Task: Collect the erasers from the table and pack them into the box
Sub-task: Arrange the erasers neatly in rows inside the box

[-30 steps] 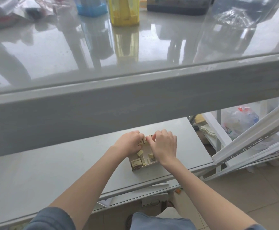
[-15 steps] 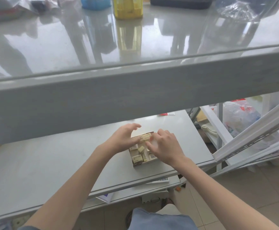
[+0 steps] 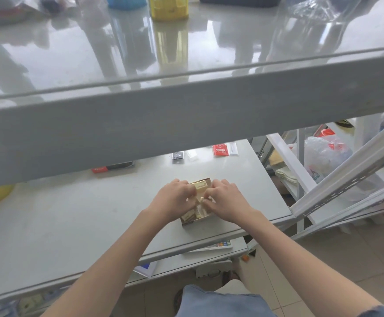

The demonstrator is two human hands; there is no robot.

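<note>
Both hands work over the small cardboard box [image 3: 195, 219] near the table's [image 3: 72, 216] front edge, the left hand [image 3: 174, 199] and right hand [image 3: 226, 200] pinching cream erasers [image 3: 200, 186] with curled fingers, apparently seating them; next, they probably need pressing flat among those already packed.

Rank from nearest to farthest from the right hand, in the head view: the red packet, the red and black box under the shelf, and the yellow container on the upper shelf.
From the right hand:
1. Red packet, beyond the hand at the table's far edge.
2. Red and black box, far left, half under the shelf.
3. Yellow container, on the upper shelf, farthest back.
</note>
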